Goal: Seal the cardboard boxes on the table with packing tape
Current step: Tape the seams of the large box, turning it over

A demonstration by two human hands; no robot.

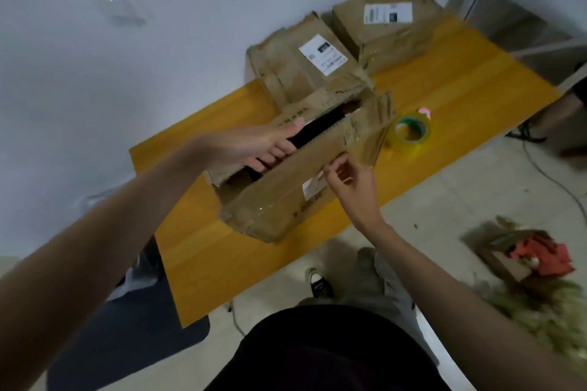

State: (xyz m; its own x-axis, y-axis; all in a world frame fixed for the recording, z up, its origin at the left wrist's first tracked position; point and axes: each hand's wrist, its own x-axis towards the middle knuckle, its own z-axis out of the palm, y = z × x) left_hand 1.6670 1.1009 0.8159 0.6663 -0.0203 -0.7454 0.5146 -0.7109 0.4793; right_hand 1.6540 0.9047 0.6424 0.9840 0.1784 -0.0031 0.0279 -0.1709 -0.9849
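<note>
My left arm reaches in long from the lower left, and my left hand (254, 144) lies over the far top flap of the nearest cardboard box (286, 174); its thumb rests on the flap's upper face while the fingers curl down over the flap's edge into the dark gap, so it grips that flap. My right arm comes up from the lower right, wrist bent, and my right hand (349, 181) sits at the near flap, close to a white label. Its fingertips (330, 168) are pinched together against the cardboard there; what they pinch is too small to tell.

The box stands skewed on the yellow table (197, 251), its near corner close to the table's front edge, with bare tabletop below it. Its top flaps stand apart, a dark slot between them. Just beside its right end is the roll of packing tape (411, 133), resting on the table. Behind are a second box (305, 67) and a third box (384, 25), both labelled, against the wall (158, 41).
</note>
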